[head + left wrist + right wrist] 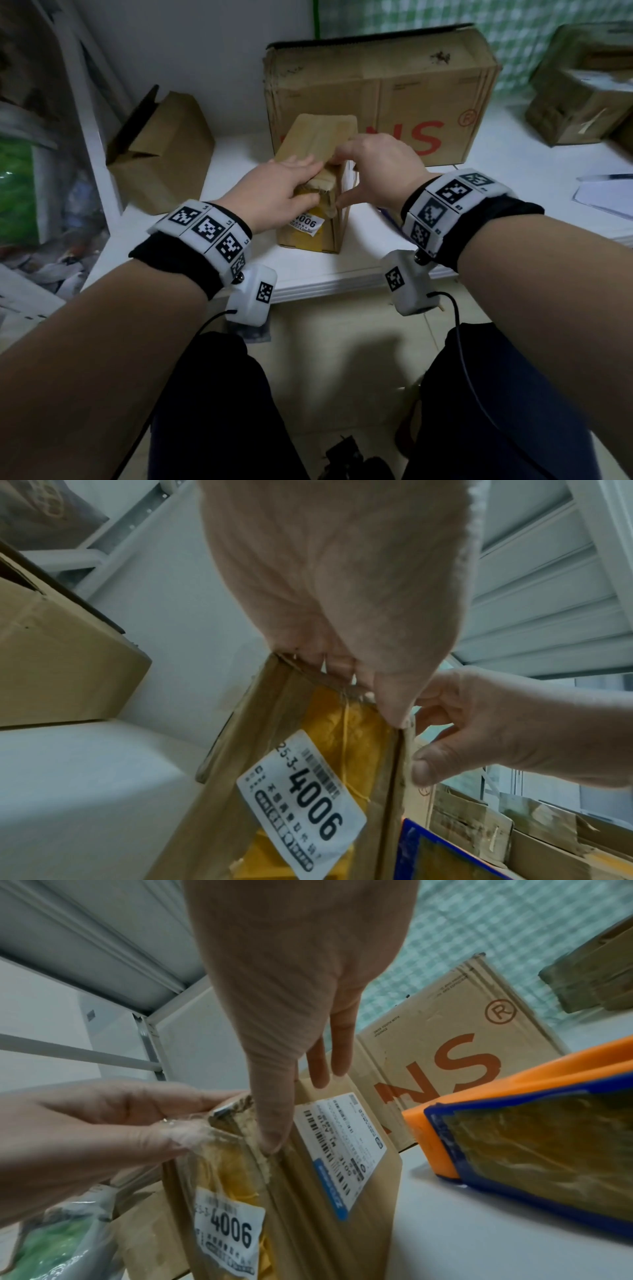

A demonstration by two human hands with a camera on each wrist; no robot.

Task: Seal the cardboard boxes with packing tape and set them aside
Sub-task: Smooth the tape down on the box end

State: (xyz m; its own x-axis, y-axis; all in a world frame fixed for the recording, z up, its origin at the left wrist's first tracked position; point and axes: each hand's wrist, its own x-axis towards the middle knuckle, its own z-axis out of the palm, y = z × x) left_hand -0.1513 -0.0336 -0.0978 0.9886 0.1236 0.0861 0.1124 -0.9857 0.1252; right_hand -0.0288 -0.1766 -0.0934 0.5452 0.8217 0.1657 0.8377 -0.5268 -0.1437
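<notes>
Steadies small cardboard box (318, 140) upright on tabletop (359, 267), left grip (274, 192) pinching its top corner. Presses clear tape (195, 1131) down the edge beneath right grip (376, 168), fingers spread, apparently bonding the seal. Parks tape dispenser (514, 1085) just right of that grip.

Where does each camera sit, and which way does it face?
Head: on the person's head, facing down at the small box on the table; both forearms, left hand, right hand, lap show.
Left wrist: under that wrist, facing along the palm at the 4006 label; right hand shows too.
Right wrist: under that wrist, along its fingers; left hand shows.
Shared: both wrist views catch that label.
</notes>
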